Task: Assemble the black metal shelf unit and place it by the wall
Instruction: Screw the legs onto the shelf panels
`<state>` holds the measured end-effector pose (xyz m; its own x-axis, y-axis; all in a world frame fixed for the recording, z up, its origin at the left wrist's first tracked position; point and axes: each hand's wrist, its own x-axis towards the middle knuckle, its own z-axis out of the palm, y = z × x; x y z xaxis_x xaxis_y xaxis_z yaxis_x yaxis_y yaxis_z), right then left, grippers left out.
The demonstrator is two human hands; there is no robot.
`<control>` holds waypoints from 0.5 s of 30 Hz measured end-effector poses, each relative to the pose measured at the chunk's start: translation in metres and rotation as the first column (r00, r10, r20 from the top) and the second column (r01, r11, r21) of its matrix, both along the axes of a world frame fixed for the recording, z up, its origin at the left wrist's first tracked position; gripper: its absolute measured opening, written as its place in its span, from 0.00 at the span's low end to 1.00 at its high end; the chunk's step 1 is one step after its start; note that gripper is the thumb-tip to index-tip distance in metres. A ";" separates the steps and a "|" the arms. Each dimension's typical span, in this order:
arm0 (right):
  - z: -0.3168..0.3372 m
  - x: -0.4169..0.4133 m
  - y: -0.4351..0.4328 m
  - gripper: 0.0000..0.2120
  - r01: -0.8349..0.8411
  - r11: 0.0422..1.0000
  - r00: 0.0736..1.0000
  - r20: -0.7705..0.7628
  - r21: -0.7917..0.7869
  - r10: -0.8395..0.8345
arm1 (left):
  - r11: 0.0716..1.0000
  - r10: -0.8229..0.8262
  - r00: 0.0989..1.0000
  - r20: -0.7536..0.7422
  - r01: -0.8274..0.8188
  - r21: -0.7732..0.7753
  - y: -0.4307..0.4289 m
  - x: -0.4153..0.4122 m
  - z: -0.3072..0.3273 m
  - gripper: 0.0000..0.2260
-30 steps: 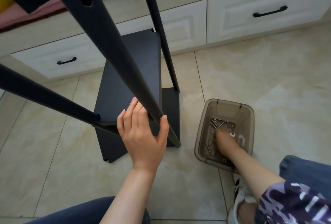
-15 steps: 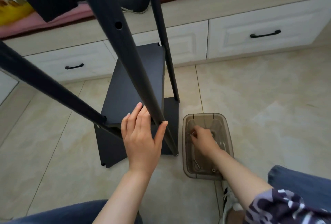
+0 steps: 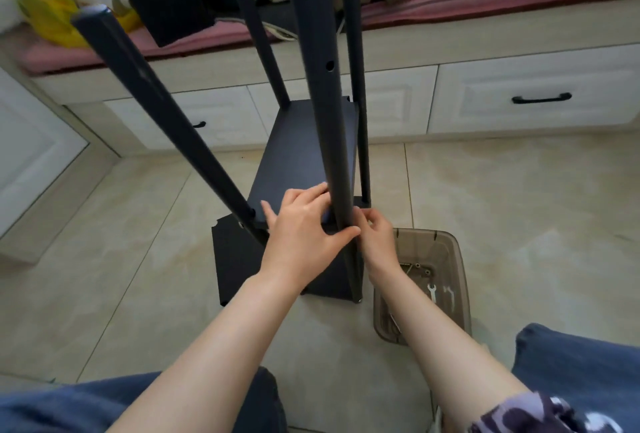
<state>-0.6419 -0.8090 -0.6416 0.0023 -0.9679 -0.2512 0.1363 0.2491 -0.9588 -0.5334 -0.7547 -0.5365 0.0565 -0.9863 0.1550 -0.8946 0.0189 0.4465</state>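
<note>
Post (image 3: 325, 120) is gripped by left hand (image 3: 304, 228) and should be held steady. Right hand (image 3: 377, 238) is curled just beside post; its contents cannot be told.

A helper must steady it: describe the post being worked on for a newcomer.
Find the black shelf unit on the tiled floor before the white drawers. Among its four uprights, it is the near right post, gripped by the left hand, beside the brown tub.
</note>
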 end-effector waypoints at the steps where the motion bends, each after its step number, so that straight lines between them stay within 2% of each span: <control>1: 0.000 0.004 0.002 0.10 -0.018 1.000 1.000 0.007 0.004 0.018 | 0.999 -0.003 1.000 0.022 0.002 0.038 -0.001 0.002 0.000 0.18; 4: 0.000 0.012 0.007 0.11 -0.008 0.999 0.998 0.063 0.031 0.006 | 0.988 -0.018 0.999 0.050 0.010 0.157 -0.006 0.011 0.001 0.27; 7: 0.008 0.024 0.008 0.14 0.000 0.999 0.991 0.134 0.048 -0.006 | 0.973 -0.029 0.999 0.042 0.018 0.232 -0.010 0.022 0.010 0.28; 11: 0.020 0.048 0.001 0.12 -0.010 1.000 0.991 0.136 0.026 0.006 | 0.959 -0.001 1.000 0.002 0.000 0.284 -0.012 0.048 0.027 0.28; 15: 0.032 0.075 -0.001 0.13 -0.105 0.994 0.992 0.073 0.004 0.104 | 0.946 0.049 0.997 -0.055 -0.028 0.324 -0.013 0.091 0.037 0.33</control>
<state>-0.5670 -0.8100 -0.6100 0.1221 -0.9595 -0.2538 0.1786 0.2728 -0.9454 -0.4427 -0.7680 -0.4999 0.0950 -0.9798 -0.1759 -0.8622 -0.1693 0.4774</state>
